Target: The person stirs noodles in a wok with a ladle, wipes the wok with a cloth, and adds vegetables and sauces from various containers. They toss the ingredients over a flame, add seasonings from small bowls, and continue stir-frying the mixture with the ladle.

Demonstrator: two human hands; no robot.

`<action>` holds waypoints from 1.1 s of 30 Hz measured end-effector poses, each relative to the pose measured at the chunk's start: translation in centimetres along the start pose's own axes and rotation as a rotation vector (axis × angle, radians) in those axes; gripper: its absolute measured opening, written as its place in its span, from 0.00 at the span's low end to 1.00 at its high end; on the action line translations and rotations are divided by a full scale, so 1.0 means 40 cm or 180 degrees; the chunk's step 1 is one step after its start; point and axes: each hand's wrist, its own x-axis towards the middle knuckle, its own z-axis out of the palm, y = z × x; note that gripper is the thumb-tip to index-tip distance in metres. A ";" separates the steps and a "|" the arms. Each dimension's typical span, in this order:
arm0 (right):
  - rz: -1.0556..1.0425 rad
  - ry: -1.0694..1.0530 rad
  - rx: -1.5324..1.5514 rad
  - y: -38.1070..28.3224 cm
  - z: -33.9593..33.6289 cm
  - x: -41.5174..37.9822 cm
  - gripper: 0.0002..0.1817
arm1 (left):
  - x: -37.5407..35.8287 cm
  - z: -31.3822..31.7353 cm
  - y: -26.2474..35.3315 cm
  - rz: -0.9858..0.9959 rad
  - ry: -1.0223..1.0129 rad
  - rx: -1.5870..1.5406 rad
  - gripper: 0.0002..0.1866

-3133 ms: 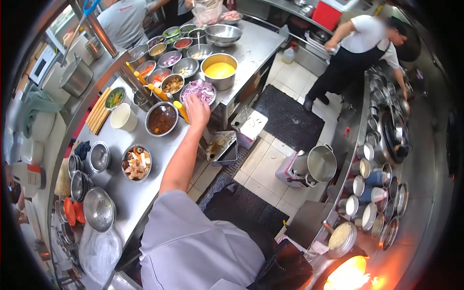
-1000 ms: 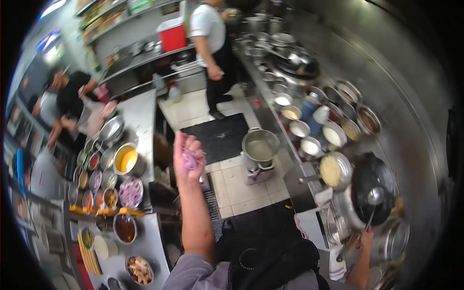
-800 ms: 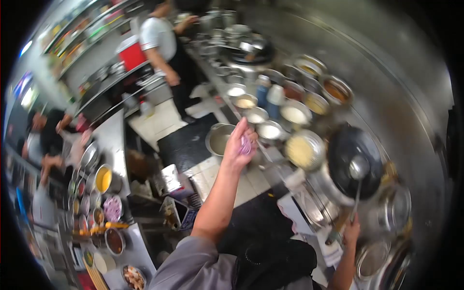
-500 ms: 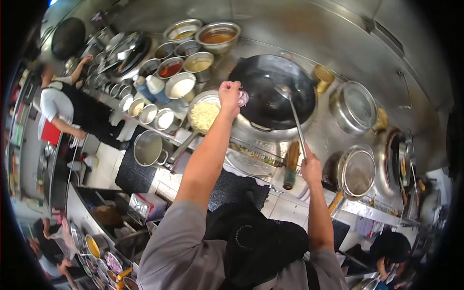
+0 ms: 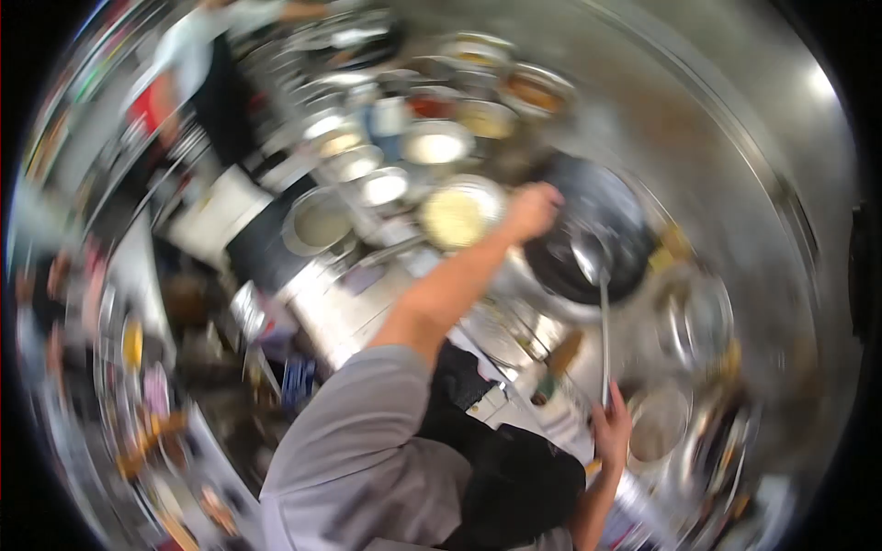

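Observation:
My left hand point(image 5: 535, 211) is closed above the left edge of a black wok point(image 5: 560, 255). It is blurred, and what its fingers hold, if anything, is hidden. With my right hand point(image 5: 613, 432) I grip the long handle of a metal ladle point(image 5: 591, 255), one finger stretched along it. The ladle's bowl is down inside the wok, over a wet, shiny surface. Left of my left wrist sits a round strainer or pan point(image 5: 457, 213) holding pale yellow, shredded-looking food.
Bowls of sauces and powders, including a red sauce point(image 5: 432, 103) and a white one point(image 5: 438, 144), crowd the counter at upper left. A steel pot point(image 5: 317, 220) stands lower left. A metal container point(image 5: 695, 321) is right of the wok. Another person point(image 5: 216, 87) stands at upper left.
The view has turned, smearing everything. My left hand shows no sliced red onion now, where earlier it pinched some beside the wok. My right hand still holds the ladle in the wok.

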 end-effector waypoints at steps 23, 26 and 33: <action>-0.0954 -0.1191 -0.1729 -0.400 0.070 0.143 0.30 | -2.019 -0.943 0.064 -0.0944 0.8157 -0.1749 0.27; -0.0139 -0.1832 -0.0878 -0.456 -0.080 0.042 0.29 | -2.144 -0.854 0.163 -0.4574 0.4884 0.3357 0.43; 0.0130 -0.0557 0.0119 -0.080 -0.042 0.209 0.34 | -2.211 -0.910 0.278 -0.5537 0.3088 0.3330 0.31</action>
